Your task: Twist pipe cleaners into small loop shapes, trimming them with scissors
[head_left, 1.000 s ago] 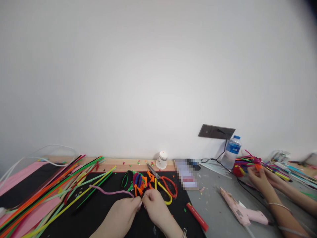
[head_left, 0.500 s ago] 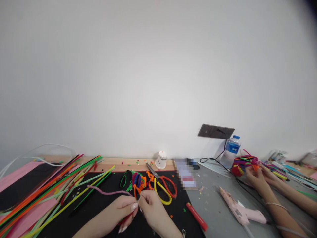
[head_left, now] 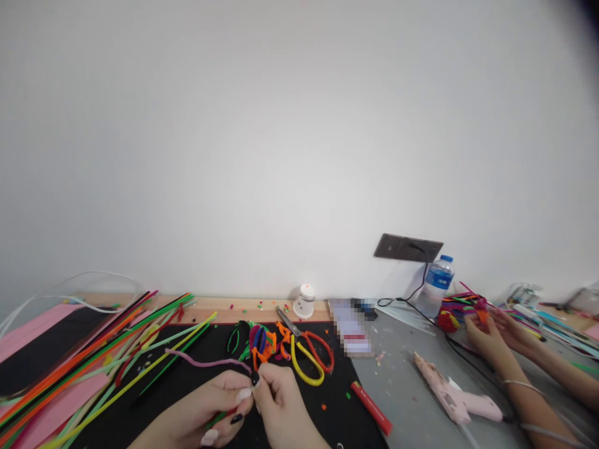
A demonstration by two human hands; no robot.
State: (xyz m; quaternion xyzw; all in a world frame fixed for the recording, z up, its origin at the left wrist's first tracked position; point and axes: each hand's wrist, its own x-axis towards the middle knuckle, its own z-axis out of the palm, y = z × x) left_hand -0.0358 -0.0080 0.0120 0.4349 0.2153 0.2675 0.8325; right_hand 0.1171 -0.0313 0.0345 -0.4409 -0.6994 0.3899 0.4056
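My left hand point(head_left: 208, 402) is closed, with bits of a green and red pipe cleaner point(head_left: 219, 418) showing between its fingers. My right hand point(head_left: 285, 399) pinches close against the left fingertips; what lies in that pinch is mostly hidden. Just behind them a mauve pipe cleaner point(head_left: 206, 362) runs leftward across the black mat point(head_left: 154, 411); whether its right end is held I cannot tell. Beyond my fingers sits a tangle of bent orange, blue and green pipe cleaners point(head_left: 262, 343). Scissors point(head_left: 306, 352) with yellow and red handles lie right of it.
Long colourful pipe cleaners point(head_left: 107, 349) spread over the left side. A white paper cup point(head_left: 304, 304) stands by the wall. To the right are a red utility knife point(head_left: 372, 408), a pink glue gun point(head_left: 456, 393), a water bottle point(head_left: 436, 287) and a co-worker's hands point(head_left: 491, 333).
Both my hands have shifted slightly left and down and turned, so dark-painted nails now show. The co-worker's hands have moved a little. Things on the table stay put.
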